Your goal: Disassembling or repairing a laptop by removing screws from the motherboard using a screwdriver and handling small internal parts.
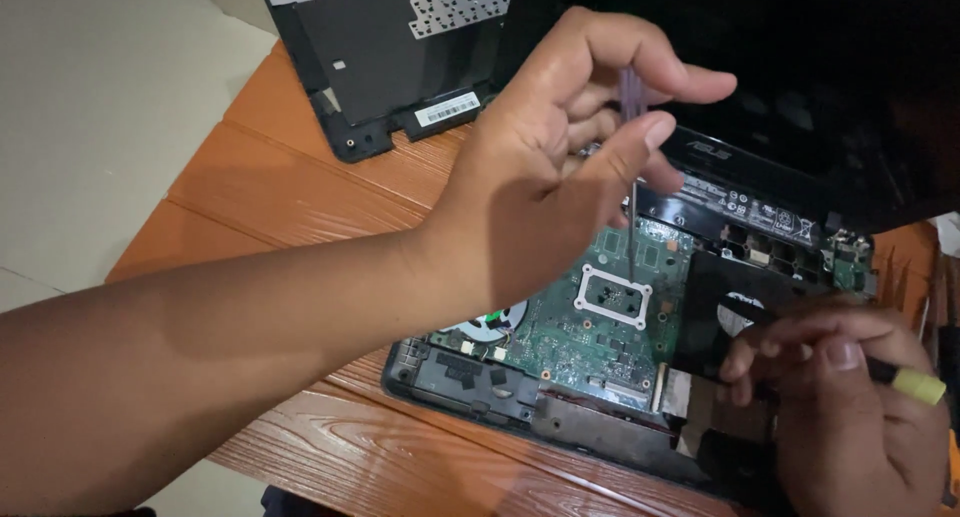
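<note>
My left hand (pixel 560 147) grips a small screwdriver (pixel 632 177) with a translucent purple handle, held upright. Its thin shaft points down at the green circuit board (pixel 590 337) of an opened laptop (pixel 480 377), close to a square white bracket (pixel 612 294). My right hand (pixel 840 397) rests on the laptop's right side, fingers closed on a black tool with a pale yellow end (pixel 915 384). Whether that tool's tip touches the board is hidden by my fingers. A round fan (pixel 490 322) shows just below my left wrist.
The laptop lies on an orange-brown wooden table (pixel 300 177). Its dark screen (pixel 800 77) stands open at the back right. A removed black keyboard panel (pixel 390 57) lies at the table's far end. Pale floor (pixel 90 127) is to the left.
</note>
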